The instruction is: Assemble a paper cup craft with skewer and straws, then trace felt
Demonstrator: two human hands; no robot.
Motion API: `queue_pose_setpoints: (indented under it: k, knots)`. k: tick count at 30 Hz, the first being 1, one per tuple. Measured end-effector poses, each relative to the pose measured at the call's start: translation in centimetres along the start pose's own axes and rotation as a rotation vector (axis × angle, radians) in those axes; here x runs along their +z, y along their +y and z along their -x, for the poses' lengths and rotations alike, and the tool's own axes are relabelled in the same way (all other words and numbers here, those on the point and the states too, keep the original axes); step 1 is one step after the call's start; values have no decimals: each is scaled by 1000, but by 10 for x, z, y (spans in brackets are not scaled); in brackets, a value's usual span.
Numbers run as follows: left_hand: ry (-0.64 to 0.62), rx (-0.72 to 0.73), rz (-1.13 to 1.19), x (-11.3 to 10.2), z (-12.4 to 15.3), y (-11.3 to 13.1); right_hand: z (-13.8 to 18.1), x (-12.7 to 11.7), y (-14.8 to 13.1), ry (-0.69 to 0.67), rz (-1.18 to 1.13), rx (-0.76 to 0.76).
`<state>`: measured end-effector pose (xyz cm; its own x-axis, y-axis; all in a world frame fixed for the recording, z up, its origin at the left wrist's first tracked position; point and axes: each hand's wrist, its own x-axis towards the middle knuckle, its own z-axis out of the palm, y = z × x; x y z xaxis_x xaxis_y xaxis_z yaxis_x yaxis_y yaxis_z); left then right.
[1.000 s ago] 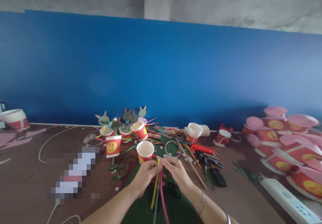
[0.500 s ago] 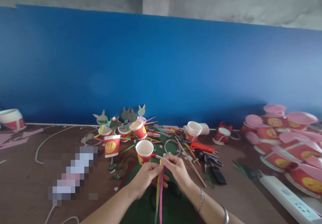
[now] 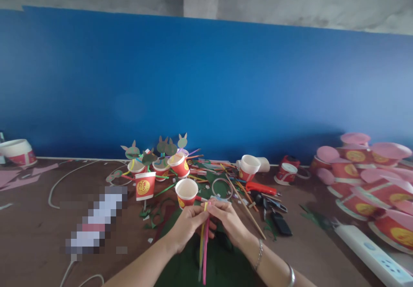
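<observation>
My left hand (image 3: 189, 226) and my right hand (image 3: 229, 222) meet at the middle, their thumbs and fingertips pinched around the top ends of several thin, coloured pipe cleaners. A yellow pipe cleaner (image 3: 201, 244) hangs below my left fingers, with a greyish one close beside it. From my right fingertips a pink pipe cleaner (image 3: 205, 257) dangles downward. Just beyond the left fingers stands an upright red and white paper cup (image 3: 186, 189). Under both hands lies dark green paper (image 3: 180, 265); the dark scissors-like shape on it is partly hidden.
Paper cups with green animal-head cutouts (image 3: 132, 151) stand at the back left. Right of my hands lie a wooden stick (image 3: 248, 216), an orange-red tool (image 3: 261, 188) and a black object (image 3: 281, 223). Stacked pink-topped cups (image 3: 355, 155) and a power strip (image 3: 371, 252) occupy the right side.
The pink pipe cleaner's lower end has risen a little, and my right fingers have shifted slightly at the top. Both hands keep their pinch. The whole view has moved slightly.
</observation>
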<state>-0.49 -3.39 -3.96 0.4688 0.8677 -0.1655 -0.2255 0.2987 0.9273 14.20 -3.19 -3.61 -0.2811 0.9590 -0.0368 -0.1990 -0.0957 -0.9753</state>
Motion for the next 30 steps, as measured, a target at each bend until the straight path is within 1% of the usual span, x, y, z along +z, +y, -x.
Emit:
queue_pose_setpoints:
  k: [6,9,12,15,22,27,30]
  knots:
    - [-13,12,-15,0,1,0,-1,0,0,57,-19,-13]
    - [-10,27,-14,0,1,0,-1,0,-2,145,49,-84]
    - [-16,21,-11,-1,2,-1,-1,0,-3,190,162,-171]
    - [-25,14,-8,-1,1,-2,0,0,-3,189,218,-203]
    - [-37,33,-2,-1,2,-2,-1,1,-2,148,155,-181]
    - [-24,23,7,1,3,-1,1,2,-8,147,159,-203]
    - [-19,32,-15,1,3,2,2,5,-8,142,126,-132]
